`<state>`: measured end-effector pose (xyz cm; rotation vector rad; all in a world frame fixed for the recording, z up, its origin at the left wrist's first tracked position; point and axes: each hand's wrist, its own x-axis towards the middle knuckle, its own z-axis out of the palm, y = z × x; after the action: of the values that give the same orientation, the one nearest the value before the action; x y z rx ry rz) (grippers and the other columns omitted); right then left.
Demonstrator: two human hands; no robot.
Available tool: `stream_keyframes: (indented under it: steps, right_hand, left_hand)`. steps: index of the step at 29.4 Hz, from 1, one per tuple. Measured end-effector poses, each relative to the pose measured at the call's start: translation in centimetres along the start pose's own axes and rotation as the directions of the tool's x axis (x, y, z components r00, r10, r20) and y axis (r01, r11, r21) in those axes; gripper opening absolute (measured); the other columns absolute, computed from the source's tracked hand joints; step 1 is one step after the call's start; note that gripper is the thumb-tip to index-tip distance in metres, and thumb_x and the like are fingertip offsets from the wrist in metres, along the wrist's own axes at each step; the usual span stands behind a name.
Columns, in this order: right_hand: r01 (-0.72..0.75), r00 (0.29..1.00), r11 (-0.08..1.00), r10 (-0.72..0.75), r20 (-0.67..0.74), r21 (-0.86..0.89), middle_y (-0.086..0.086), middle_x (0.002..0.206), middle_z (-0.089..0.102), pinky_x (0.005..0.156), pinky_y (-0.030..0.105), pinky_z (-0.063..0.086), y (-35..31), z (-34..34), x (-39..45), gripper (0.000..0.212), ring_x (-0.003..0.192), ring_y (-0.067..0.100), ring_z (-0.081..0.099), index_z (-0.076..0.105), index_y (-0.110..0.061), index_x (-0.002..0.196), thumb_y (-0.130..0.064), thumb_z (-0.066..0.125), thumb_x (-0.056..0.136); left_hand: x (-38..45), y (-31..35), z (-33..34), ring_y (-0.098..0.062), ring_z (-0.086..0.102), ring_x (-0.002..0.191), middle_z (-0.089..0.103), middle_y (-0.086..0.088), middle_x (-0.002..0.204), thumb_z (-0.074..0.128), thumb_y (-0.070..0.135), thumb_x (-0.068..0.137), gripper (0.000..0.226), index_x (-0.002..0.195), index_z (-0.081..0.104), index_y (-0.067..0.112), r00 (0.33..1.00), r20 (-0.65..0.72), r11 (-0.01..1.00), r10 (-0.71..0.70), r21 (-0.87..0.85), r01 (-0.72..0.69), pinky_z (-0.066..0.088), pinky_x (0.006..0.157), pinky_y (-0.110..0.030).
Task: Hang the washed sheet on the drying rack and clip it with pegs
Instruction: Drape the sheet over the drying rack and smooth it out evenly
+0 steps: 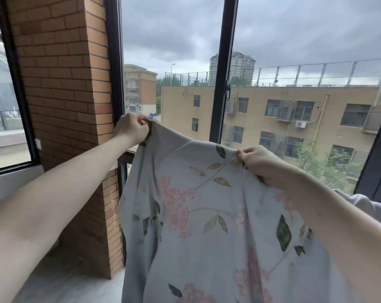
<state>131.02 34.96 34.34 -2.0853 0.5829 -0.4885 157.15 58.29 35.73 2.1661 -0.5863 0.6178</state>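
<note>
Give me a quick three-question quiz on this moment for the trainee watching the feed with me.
1. True or false: both hands grip the top edge of the floral sheet.
2. Which hand holds the sheet higher in the view? A) left hand B) right hand
3. Fill in: no drying rack or ____ can be seen in this view.

Key:
1. True; each hand pinches the edge, with the sheet hanging down between and below them in front of the window frame.
2. A; it is raised beside the brick pillar.
3. pegs.
</note>
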Motion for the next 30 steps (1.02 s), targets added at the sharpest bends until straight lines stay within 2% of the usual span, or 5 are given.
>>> stream_keyframes:
  steps: [3,12,20,26,30]
  right_hand:
    - [-0.100,0.993,0.983,0.107,-0.040,0.153,0.023,0.104,0.075,0.090,0.057,0.058,0.5,-0.8,0.8,0.033,0.087,0.036,0.072,0.074,-0.003,0.105,-0.024,0.049,0.105]
    - [-0.071,0.993,0.959,0.044,-0.106,-0.273,0.012,0.086,0.076,0.074,0.048,0.058,4.6,-5.9,0.0,0.030,0.076,0.036,0.072,0.076,0.000,0.088,-0.018,0.053,0.096]
    - [-0.033,0.999,0.939,0.018,-0.047,-0.343,0.009,0.067,0.057,0.066,0.033,0.041,4.5,-5.2,0.4,0.031,0.069,0.024,0.050,0.058,-0.012,0.060,-0.006,0.053,0.089]
    - [-0.033,0.999,0.934,0.026,-0.024,-0.357,0.007,0.077,0.067,0.073,0.036,0.049,3.9,-4.9,-0.1,0.019,0.076,0.025,0.058,0.067,-0.012,0.064,-0.018,0.058,0.079]
    - [0.035,0.999,0.891,-0.028,0.023,-0.453,0.010,0.102,0.072,0.092,0.041,0.052,2.4,-4.3,-1.1,0.018,0.100,0.029,0.065,0.074,-0.009,0.091,-0.013,0.057,0.088]
  left_hand:
    - [2.6,4.7,0.3,-0.027,0.070,0.098,0.077,-0.005,0.110,0.056,0.021,0.092,0.030,0.112,0.077,0.025,1.000,-0.026,0.997,0.010,-0.081,-0.012,0.058,0.088,-0.032]
    - [2.2,9.2,6.3,-0.024,0.067,0.106,0.074,-0.001,0.117,0.061,0.026,0.097,0.016,0.104,0.075,0.030,0.961,0.275,0.974,-0.037,-0.204,0.096,0.056,0.099,-0.034]
    - [-1.6,9.3,8.4,-0.019,0.073,0.100,0.076,0.002,0.108,0.076,0.025,0.087,0.017,0.104,0.082,0.028,0.562,0.826,0.996,-0.039,0.078,-0.045,0.063,0.085,-0.036]
    - [-3.4,7.9,6.3,-0.017,0.072,0.089,0.078,0.000,0.097,0.061,0.034,0.100,0.026,0.094,0.082,0.019,0.730,0.680,0.988,0.069,-0.150,0.047,0.059,0.076,-0.029]
    - [-6.6,6.0,6.3,-0.019,0.048,0.053,0.050,0.005,0.051,0.043,0.045,0.105,0.057,0.055,0.050,0.019,0.818,0.552,0.981,0.165,-0.002,-0.196,0.039,0.059,-0.032]
